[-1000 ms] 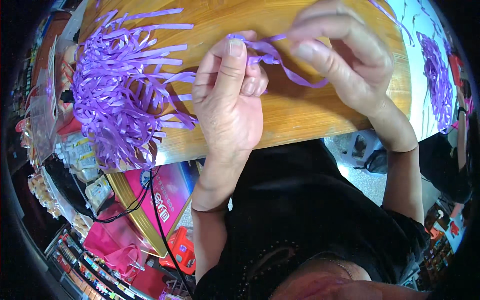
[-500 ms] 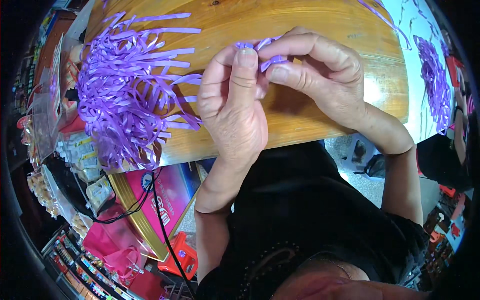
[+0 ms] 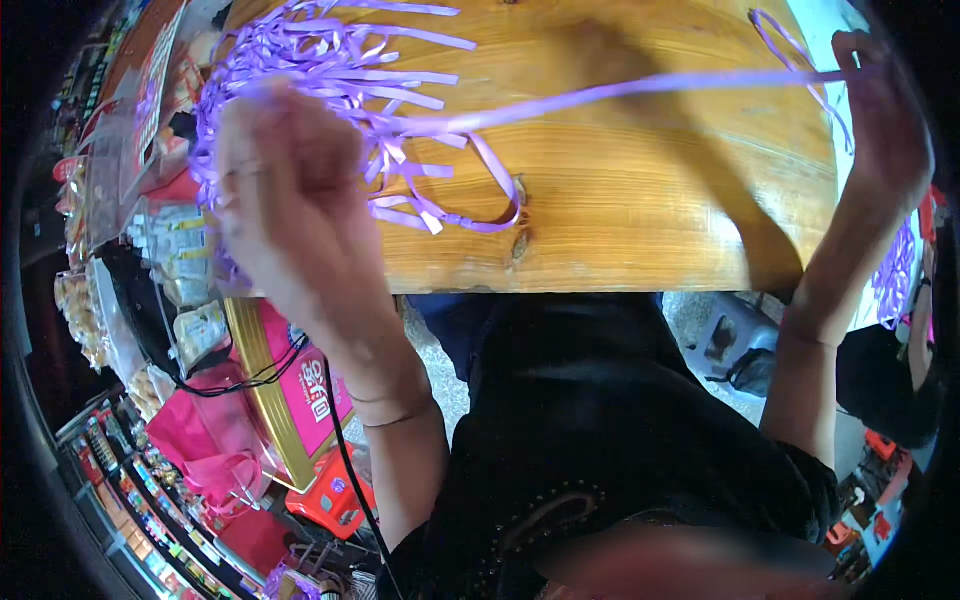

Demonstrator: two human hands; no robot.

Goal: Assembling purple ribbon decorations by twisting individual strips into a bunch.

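Observation:
A long purple ribbon (image 3: 590,95) stretches nearly straight above the wooden table. My right hand (image 3: 885,135), at the table's far right, pinches its right end. The ribbon's other end runs into a tangled pile of purple ribbons (image 3: 310,55) at the left. Over this pile is my left hand (image 3: 295,190), smeared by motion with its fingers seemingly curled; what it holds cannot be made out. A curved ribbon loop (image 3: 505,195) extends from the pile onto the tabletop.
The wooden table (image 3: 640,220) lies before me. A loose ribbon strand (image 3: 785,45) rests near its right edge, and more purple ribbon (image 3: 893,275) lies on a pale surface beyond. Packaged goods (image 3: 180,250), a pink board (image 3: 300,380) and a red stool (image 3: 335,495) stand at the left.
My hands were together over the table, fingering small purple ribbon pieces. They have parted: the left went left to the pile, the right went far right, with a ribbon now stretched out.

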